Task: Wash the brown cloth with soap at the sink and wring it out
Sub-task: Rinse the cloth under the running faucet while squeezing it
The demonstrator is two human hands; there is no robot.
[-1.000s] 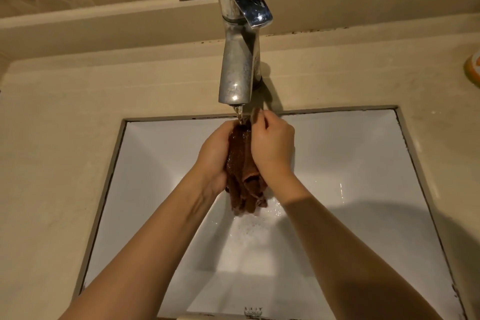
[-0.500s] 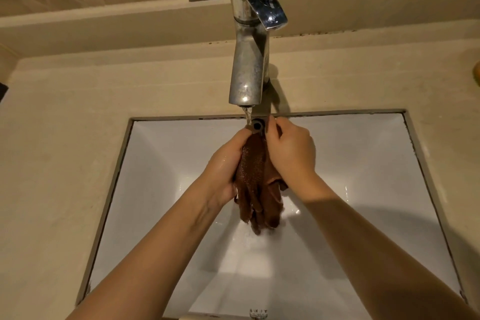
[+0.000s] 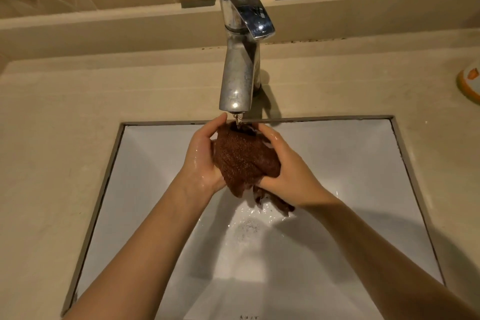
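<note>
Cloth: the brown cloth was bunched under the faucet stream, over the sink, with its long axis from 11 to 5 o'clock.
Left hand: curled round the cloth at 9 o'clock.
Right hand: gripped it at 3 o'clock, with the tail hanging below.
Wringing: probably a twist about that axis.

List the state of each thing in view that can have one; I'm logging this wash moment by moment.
brown cloth: wet, bunched between both hands under the spout, one end hanging down
faucet: running, a thin stream falling onto the brown cloth
left hand: wet, holds the cloth's left side
right hand: wet, fingers curled round the cloth's right side
sink: wet, water splashing on its floor below the cloth
</note>
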